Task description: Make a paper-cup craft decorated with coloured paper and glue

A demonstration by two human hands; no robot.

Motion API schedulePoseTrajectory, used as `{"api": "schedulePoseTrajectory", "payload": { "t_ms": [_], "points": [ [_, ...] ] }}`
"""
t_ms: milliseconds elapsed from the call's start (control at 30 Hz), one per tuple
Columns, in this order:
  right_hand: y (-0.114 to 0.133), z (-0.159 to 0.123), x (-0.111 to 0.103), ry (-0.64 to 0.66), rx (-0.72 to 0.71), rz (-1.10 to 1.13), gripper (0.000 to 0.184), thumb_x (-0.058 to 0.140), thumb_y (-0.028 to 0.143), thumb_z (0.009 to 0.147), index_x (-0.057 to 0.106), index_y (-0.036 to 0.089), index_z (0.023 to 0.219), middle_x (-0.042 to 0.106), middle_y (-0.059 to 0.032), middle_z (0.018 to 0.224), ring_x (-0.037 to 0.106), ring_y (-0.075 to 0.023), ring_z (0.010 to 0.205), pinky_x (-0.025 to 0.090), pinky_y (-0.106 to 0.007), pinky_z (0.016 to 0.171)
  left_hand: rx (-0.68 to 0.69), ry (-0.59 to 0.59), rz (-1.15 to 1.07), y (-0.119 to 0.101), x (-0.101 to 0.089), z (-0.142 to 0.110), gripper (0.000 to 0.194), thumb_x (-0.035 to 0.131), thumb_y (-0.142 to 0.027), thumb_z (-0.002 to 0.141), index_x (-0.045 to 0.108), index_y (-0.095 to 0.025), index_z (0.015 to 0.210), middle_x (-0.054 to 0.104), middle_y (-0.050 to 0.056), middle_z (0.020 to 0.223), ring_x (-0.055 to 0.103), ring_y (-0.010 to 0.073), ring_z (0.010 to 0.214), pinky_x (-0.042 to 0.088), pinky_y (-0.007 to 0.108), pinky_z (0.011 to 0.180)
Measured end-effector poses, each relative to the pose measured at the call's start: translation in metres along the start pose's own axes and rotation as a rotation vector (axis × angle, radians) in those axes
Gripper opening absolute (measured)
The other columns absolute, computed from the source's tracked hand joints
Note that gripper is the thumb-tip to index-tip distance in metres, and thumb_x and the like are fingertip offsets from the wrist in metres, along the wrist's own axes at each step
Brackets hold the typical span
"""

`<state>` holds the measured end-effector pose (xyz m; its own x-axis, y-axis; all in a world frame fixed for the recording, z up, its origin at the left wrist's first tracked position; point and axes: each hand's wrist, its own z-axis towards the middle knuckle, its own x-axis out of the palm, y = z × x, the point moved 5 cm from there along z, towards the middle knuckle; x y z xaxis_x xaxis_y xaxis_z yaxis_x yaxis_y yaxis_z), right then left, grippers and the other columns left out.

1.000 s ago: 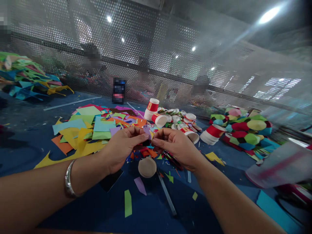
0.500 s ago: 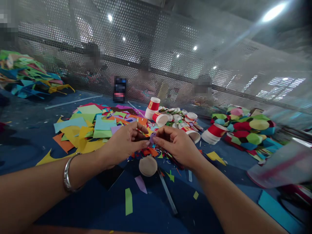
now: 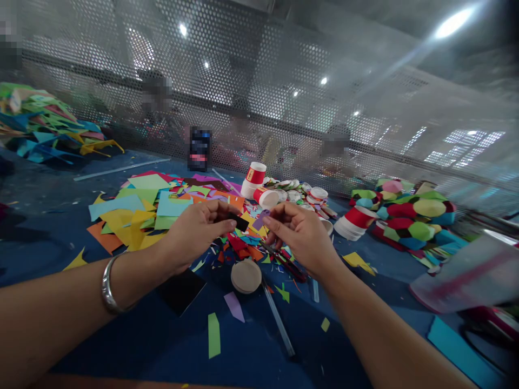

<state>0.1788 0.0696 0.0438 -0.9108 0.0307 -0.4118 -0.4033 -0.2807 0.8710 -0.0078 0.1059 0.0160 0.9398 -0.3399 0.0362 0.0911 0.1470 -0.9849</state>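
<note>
My left hand [image 3: 206, 222] pinches a small black piece of paper [image 3: 238, 222] between thumb and fingers. Facing it, my right hand [image 3: 292, 224] holds a small purple piece of paper [image 3: 260, 219] by its edge. The two pieces are close together but apart. Under them lies a heap of red and orange paper scraps [image 3: 247, 248], with dark scissors [image 3: 290, 263] partly beneath my right hand. Just below stands a round, pale cardboard disc or cup bottom [image 3: 246, 276]. A black sheet [image 3: 181, 292] lies by my left wrist.
Coloured paper sheets [image 3: 138, 213] are piled at left. Red and white paper cups [image 3: 256, 174] stand behind my hands, more cups [image 3: 357, 221] at right. Nearer are a clear stick [image 3: 279, 319] and a translucent container [image 3: 466, 275]. A perforated metal screen [image 3: 251, 70] rises behind.
My hands have moved slightly apart. The purple piece, earlier between both hands' fingertips, is now in my right hand alone, and the black piece shows clearly in my left.
</note>
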Motion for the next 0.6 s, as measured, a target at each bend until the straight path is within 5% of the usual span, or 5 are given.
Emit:
{"api": "schedulePoseTrajectory", "payload": {
  "t_ms": [600],
  "points": [
    [0.0,-0.003,0.015,0.118,0.023,0.046,0.019,0.069,0.037,0.087,0.059,0.021,0.086,0.061,0.003,0.074,0.058,-0.0109,0.058,0.046,-0.024,0.052,-0.093,0.132,-0.121,0.009,0.019,-0.009,0.019,0.077,-0.019,0.071,0.065,-0.018,0.086,0.066,-0.002,0.078,0.061,0.0119,0.072,0.048,0.026,0.071]
  ]
}}
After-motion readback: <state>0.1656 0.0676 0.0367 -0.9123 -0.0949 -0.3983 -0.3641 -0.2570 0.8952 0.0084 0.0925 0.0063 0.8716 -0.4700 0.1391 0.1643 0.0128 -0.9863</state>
